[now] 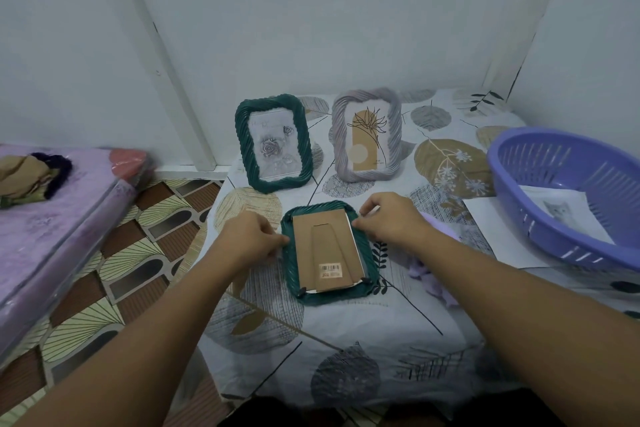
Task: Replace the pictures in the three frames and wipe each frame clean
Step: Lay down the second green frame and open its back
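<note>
A dark green frame [325,295] lies face down on the table, its brown cardboard back [325,246] with a barcode sticker facing up. My left hand [254,236] pinches at the frame's left edge. My right hand [388,218] pinches at its upper right edge. A second green frame [242,135] with a rose picture stands behind on the left. A lilac frame [341,135] with a plant drawing stands to its right. A purple cloth [433,284] lies under my right forearm.
A purple plastic basket [540,229] holding a printed picture [561,211] sits at the right, on a white sheet [491,229]. The leaf-patterned tablecloth [346,350] covers the table. A purple-covered mattress [52,229] lies left, with patterned floor between.
</note>
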`<state>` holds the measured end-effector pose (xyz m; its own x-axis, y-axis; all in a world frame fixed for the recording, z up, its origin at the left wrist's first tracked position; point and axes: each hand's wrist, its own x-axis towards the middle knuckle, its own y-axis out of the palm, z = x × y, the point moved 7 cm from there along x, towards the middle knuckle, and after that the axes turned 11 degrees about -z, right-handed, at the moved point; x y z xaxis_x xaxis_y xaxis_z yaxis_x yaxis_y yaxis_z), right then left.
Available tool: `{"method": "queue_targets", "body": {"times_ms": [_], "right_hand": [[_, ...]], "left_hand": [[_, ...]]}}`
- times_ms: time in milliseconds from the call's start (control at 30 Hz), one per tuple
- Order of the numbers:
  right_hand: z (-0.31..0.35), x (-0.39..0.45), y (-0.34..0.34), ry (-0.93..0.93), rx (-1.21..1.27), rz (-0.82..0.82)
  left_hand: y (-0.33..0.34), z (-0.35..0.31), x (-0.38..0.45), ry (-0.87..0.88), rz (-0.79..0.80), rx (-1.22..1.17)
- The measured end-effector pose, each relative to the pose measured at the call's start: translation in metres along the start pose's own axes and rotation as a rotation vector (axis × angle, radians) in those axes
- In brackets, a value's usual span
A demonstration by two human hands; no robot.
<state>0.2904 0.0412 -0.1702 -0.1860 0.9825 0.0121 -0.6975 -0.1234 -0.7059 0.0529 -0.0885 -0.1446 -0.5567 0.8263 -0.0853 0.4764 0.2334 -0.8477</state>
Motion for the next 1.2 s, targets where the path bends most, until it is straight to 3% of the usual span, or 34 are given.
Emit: {"method": "queue_targets", "body": {"times_ms": [133, 367, 567, 733, 867, 1200], "right_hand": [[0.007, -0.007, 0.001, -0.051, -0.088, -0.032], [0.011, 0.002, 0.000, -0.060, -0.117, -0.102], [0.016, -0.017, -0.010, -0.190, -0.083, -0.139], [0.025, -0.055, -0.019, -0.343, -0.067, 0.045], [0.015, -0.074, -0.022, -0.292, -0.013, 0.217], [0.009, -0.085, -0.025, -0.249, 0.128, 0.254]], "left_hand": [[0.007, -0.001, -0.008, -0.050, 0.069, -0.033], [0.010, -0.002, -0.001, -0.103, -0.029, -0.150], [0.001, -0.003, -0.021, -0.015, -0.135, -0.216], [0.006, -0.008, -0.056, 0.181, 0.021, -0.326], [0.015, -0.003, -0.071, 0.212, 0.119, -0.395], [0.018, 0.008, -0.076, 0.167, 0.163, -0.537]]}}
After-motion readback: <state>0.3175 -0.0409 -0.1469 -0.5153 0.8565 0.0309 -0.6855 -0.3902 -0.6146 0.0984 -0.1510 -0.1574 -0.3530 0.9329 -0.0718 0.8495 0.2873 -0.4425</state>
